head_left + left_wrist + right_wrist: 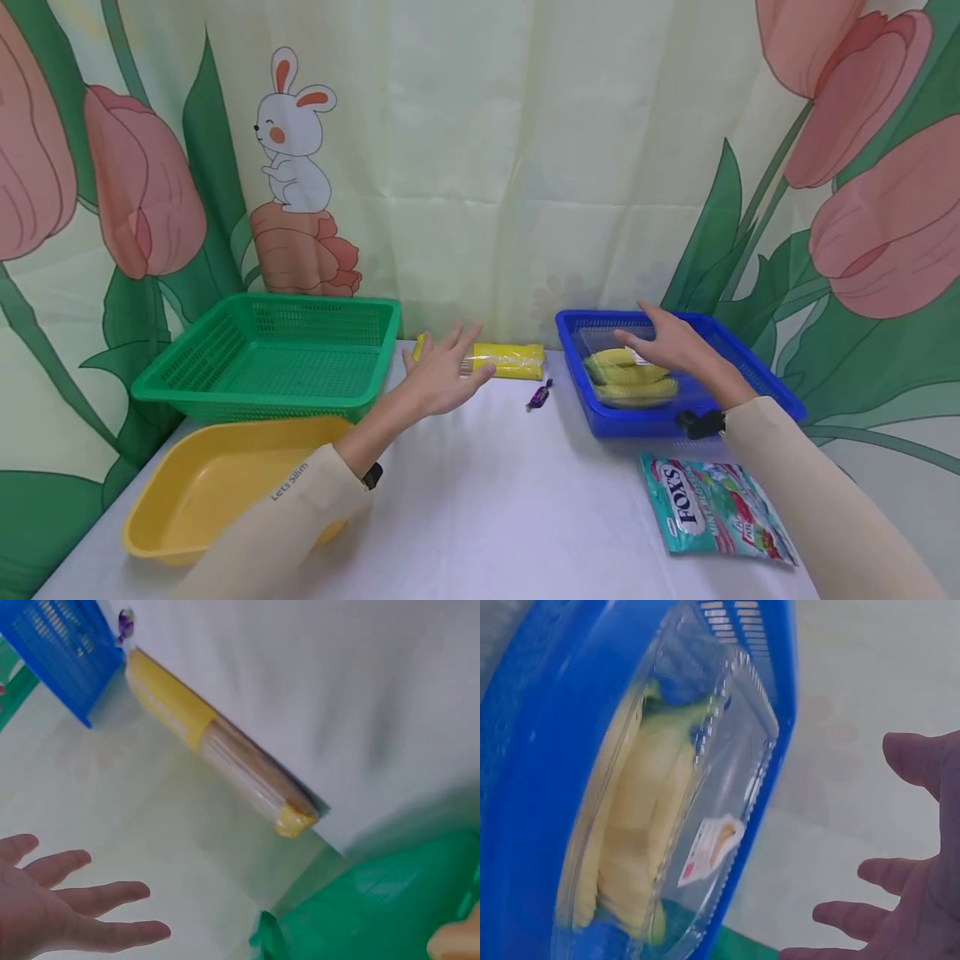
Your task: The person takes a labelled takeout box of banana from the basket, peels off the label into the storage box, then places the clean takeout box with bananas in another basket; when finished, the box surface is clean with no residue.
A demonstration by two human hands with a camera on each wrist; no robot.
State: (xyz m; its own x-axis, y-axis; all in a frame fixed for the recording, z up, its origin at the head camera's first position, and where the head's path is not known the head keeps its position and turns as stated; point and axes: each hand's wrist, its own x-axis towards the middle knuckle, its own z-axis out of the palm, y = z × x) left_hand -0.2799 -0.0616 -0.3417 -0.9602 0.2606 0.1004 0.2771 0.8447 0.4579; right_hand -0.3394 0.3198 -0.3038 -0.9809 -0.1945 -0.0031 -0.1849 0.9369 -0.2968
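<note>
My left hand (444, 377), fingers spread, hovers in front of a long yellow packet (517, 361) lying by the curtain. In the left wrist view, a clear window on this packet (169, 701) shows pale brown contents. Beside it lies a small purple wrapped candy (539, 395). My right hand (670, 340) is held over the blue basket (753, 350), thumb and fingers apart and holding nothing. Inside that basket is a clear plastic box of bananas (637, 392). A label (712, 847) sticks to the box's lid in the right wrist view.
A green basket (300, 350) stands at the back left, with a yellow tub (225, 471) in front of it. A teal FOX'S candy bag (716, 508) lies flat at the right, near my right sleeve. A printed curtain (480, 167) hangs behind the white-covered table (480, 517).
</note>
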